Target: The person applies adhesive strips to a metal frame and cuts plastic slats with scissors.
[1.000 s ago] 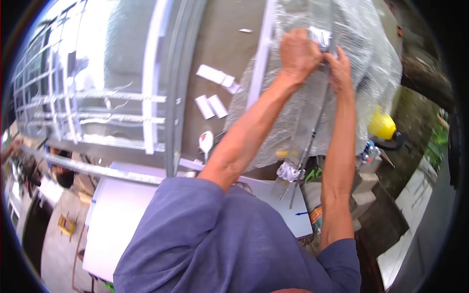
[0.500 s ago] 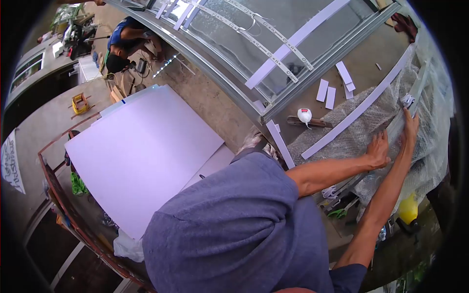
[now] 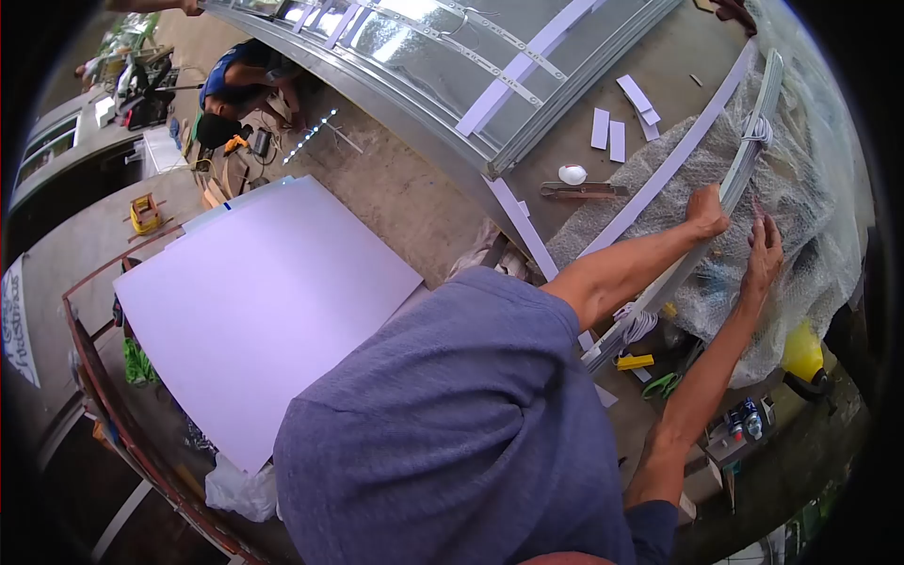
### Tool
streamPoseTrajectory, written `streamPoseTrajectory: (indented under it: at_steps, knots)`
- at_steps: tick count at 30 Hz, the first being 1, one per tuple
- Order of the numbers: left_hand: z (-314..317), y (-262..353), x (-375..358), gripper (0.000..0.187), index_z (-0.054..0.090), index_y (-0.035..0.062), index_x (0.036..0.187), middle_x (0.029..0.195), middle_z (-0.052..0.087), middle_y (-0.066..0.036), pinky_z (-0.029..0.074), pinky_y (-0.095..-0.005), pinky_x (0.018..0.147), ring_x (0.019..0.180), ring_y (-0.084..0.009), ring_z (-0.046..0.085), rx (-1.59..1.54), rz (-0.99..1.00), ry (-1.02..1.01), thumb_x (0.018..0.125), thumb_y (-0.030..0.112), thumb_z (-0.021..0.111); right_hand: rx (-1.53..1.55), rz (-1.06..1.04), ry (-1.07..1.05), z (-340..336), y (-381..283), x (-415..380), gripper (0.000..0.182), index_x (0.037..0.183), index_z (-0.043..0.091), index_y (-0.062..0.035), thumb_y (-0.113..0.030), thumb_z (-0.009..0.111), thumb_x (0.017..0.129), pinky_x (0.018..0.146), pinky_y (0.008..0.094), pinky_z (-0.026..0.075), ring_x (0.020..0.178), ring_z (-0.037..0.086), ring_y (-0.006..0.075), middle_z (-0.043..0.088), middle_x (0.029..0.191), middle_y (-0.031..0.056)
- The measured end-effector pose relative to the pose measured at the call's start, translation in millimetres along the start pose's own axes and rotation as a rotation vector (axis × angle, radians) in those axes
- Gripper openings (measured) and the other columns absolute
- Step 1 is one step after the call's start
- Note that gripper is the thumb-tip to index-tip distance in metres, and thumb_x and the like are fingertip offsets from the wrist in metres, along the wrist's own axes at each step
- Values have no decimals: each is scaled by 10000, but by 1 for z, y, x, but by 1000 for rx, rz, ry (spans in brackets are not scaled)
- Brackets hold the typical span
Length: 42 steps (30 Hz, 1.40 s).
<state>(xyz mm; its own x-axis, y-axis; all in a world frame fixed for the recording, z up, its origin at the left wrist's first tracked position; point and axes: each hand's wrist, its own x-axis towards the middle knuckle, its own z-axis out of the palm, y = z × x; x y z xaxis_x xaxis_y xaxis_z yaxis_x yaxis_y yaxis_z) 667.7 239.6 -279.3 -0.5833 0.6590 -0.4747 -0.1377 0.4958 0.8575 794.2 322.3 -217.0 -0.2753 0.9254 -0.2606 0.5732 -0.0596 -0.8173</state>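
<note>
A long silver metal strip (image 3: 739,172) runs down over crumpled bubble wrap (image 3: 805,188), with coiled white cable (image 3: 758,132) wound near its upper end. My left hand (image 3: 706,212) is closed around the middle of this strip. More white cable (image 3: 640,326) hangs by its lower part. Apart from the strip, my right hand (image 3: 765,252) hovers over the bubble wrap with its fingers stretched out. A thin reddish shape at its fingertips is too blurred to make out. Beside the wrap lies a long white strip (image 3: 664,155).
A metal-framed glass panel (image 3: 527,104) lies above left, near short white pieces (image 3: 617,141) and a white ball-like item (image 3: 572,174). Green-handled scissors (image 3: 663,384) and a yellow tool (image 3: 635,362) are below. Another person (image 3: 247,85) crouches beyond a large white sheet (image 3: 273,301).
The metal strip has come up off the bubble wrap and shifted left. My left hand now grips it, while my right hand has come away from it. The view has shifted slightly.
</note>
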Motion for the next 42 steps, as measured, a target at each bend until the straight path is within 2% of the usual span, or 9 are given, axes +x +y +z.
streamPoseTrajectory:
  at_steps: [3,11,18,22,26,32,35,38,42]
  knots:
    - [-2,-7,7,376,714,21,929,956,727,-225,565,-423,821,933,-375,714,-62,30,-25,580,101,829,18,84,24,3,21,-71,444,1350,581,40,-223,635,996,914,328,531,1098,653,224,649,1265,153]
    - [-16,-10,9,418,731,7,937,872,744,-120,557,-351,751,783,-226,712,-304,8,-166,554,92,875,346,300,-102,39,45,-177,490,1377,547,41,-254,648,999,821,291,540,955,660,148,688,1133,105]
    - [-40,2,4,241,645,-32,982,858,719,-135,611,-425,648,723,-241,715,-555,-137,-431,773,-64,760,496,245,-45,57,49,-192,398,1321,596,44,-164,652,986,874,235,483,973,623,87,696,1106,32]
    - [-43,10,-1,300,596,0,1067,926,718,-118,627,-417,666,778,-239,725,-628,-214,-521,812,-69,739,307,222,139,61,31,-196,300,1157,685,43,-182,653,962,685,254,476,756,579,69,688,848,12]
    - [-39,16,-10,310,599,-3,1075,925,719,-132,634,-439,680,775,-257,728,-628,-229,-554,803,-84,724,301,232,156,55,35,-195,296,1107,696,35,-213,663,950,640,266,448,712,542,70,656,791,17]
    - [-37,1,-4,192,596,17,1110,930,716,-115,639,-435,690,788,-243,727,-821,-296,-707,981,155,628,282,255,52,48,25,-189,353,1052,701,25,-279,741,878,704,331,496,766,634,154,718,868,79]
    - [-36,-2,-2,344,621,9,1094,963,720,-106,617,-421,743,824,-230,722,-806,-314,-663,1040,338,538,145,271,24,48,23,-182,400,1039,697,24,-298,786,819,749,369,511,814,678,210,738,915,129]
    - [-34,-5,-4,402,617,-20,1122,970,723,-119,604,-416,756,858,-219,720,-721,-208,-609,1046,362,516,230,297,25,52,30,-180,403,1036,694,27,-279,796,795,755,379,513,820,689,234,738,909,147]
    - [-49,2,-1,386,653,-56,1088,958,725,-130,593,-369,738,840,-190,714,82,89,-393,986,314,612,143,279,58,51,34,-179,387,1028,694,33,-255,795,790,754,376,516,816,689,228,737,898,147]
